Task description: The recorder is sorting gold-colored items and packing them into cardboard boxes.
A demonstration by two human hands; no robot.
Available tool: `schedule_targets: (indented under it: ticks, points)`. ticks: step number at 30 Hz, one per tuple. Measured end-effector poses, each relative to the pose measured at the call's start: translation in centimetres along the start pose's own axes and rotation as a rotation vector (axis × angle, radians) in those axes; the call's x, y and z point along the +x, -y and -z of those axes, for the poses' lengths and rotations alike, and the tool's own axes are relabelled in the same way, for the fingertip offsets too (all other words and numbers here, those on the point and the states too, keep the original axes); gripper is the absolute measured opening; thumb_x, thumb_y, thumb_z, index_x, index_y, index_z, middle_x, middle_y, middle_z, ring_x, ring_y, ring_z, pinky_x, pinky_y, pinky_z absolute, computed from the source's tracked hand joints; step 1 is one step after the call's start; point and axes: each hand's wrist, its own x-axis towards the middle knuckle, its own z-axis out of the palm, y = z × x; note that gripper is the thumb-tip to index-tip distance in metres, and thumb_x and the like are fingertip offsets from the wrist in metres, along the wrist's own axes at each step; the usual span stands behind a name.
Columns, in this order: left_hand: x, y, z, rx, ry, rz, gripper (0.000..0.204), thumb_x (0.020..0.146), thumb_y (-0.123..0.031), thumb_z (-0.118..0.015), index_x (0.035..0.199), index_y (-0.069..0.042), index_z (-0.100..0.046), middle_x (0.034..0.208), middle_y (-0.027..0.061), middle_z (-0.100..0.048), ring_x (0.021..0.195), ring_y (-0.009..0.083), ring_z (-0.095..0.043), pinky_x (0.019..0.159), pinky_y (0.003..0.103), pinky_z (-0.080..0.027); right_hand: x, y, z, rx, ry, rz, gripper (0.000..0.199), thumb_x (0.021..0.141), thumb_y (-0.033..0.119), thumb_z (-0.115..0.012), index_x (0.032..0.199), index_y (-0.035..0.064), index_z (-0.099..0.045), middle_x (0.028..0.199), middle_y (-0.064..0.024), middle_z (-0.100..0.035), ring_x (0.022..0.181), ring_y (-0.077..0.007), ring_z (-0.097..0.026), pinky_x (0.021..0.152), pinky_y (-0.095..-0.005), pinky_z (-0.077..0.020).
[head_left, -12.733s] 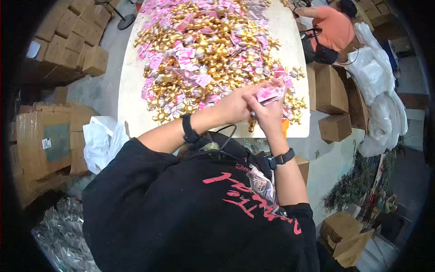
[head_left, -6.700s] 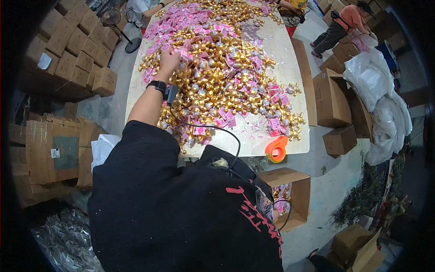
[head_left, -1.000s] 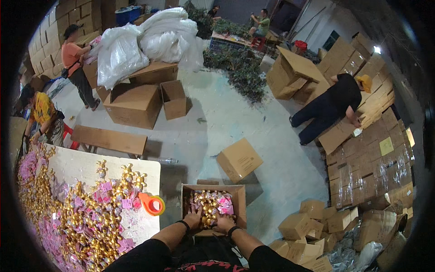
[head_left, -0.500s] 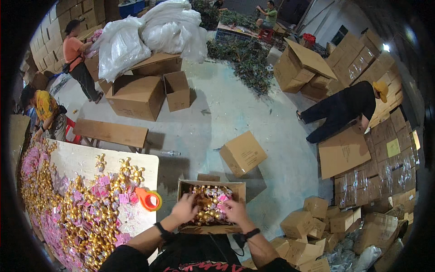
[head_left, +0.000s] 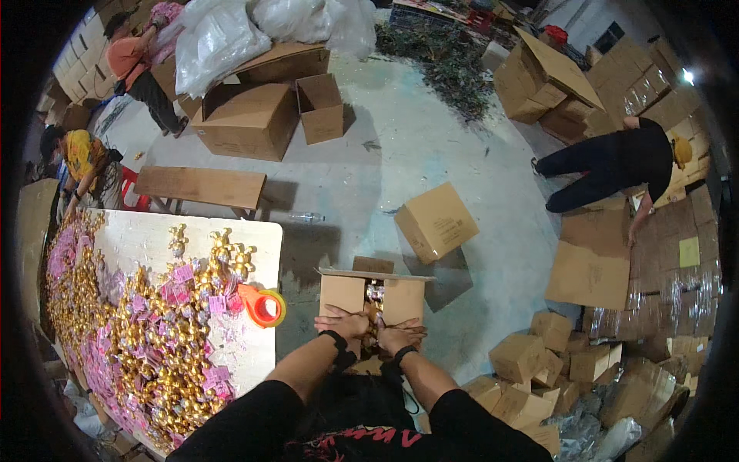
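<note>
In front of me stands a small cardboard box [head_left: 342, 295], its two side flaps folded inward over the top. Between the flaps a narrow gap shows shiny gold figurines [head_left: 375, 292] inside. My left hand [head_left: 346, 323] lies on the left flap with fingers stretched out. On the right flap rests my right hand [head_left: 400, 336], fingers also stretched, thumb side toward the gap. Neither hand grasps anything. The box's far flap stands up at the back; its near side is partly hidden by my wrists.
Left of the box, a pale table [head_left: 265, 246] bears a heap of gold figurines with pink tags [head_left: 173, 289] and an orange tape dispenser [head_left: 262, 305]. Ahead lie a closed carton [head_left: 436, 222] and a plastic bottle [head_left: 306, 217]. Small cartons [head_left: 517, 356] pile up at right. Three people work nearby.
The side flaps, open before, are now folded over the figurines. My hands have gone from inside the box to pressing on the flaps. The view has shifted, and the person at right has straightened an arm.
</note>
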Motion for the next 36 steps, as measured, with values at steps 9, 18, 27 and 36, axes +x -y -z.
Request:
schedule_targets:
  ticks: [9,18,27,36]
  points:
    - [4.8,3.5,-3.9,0.86,-0.256,-0.778,0.027,0.09,-0.013,-0.052,0.097,0.004,-0.072,0.095,0.0243,-0.071,0.084,0.038,-0.072,0.074,0.046,-0.056,2.0,0.3,-4.2,-0.025,-0.145,-0.032,0.04,0.086,0.031,-0.056,0.113,0.0051,-0.072,0.143,-0.0314,-0.045,0.135,-0.0577,-0.032,0.111,-0.0674,-0.0216]
    - [-8.9,2.3,0.6,0.276,-0.174,0.01,0.139,0.068,-0.093,-0.048,0.154,0.003,0.005,0.146,0.0522,0.005,0.141,0.0633,0.003,0.116,0.062,-0.006,-1.9,0.1,4.6,-0.118,-0.009,0.42,0.087,0.092,0.069,-0.04,0.125,-0.0103,-0.058,0.133,-0.0331,-0.054,0.125,-0.0496,-0.05,0.109,-0.054,-0.0344]
    - [-11.9,7.4,-1.2,0.711,0.11,-0.506,0.116,0.073,-0.083,-0.056,0.152,-0.003,-0.027,0.159,0.0327,-0.008,0.147,0.053,-0.004,0.117,0.063,-0.009,-4.3,-8.2,4.5,-0.351,0.273,1.126,0.103,0.068,0.072,-0.073,0.139,0.0034,-0.046,0.146,-0.0284,-0.038,0.139,-0.0492,-0.028,0.113,-0.0581,-0.0272]
    - [-10.7,5.8,4.3,0.331,-0.258,-0.448,0.102,0.073,-0.065,-0.074,0.148,-0.006,-0.037,0.148,0.026,-0.04,0.137,0.0467,-0.038,0.11,0.058,-0.032,-4.0,-4.6,7.1,-0.154,-0.023,0.777,0.084,0.068,0.047,-0.083,0.131,-0.0002,-0.051,0.144,-0.023,-0.043,0.135,-0.0382,-0.04,0.104,-0.0564,-0.0375]
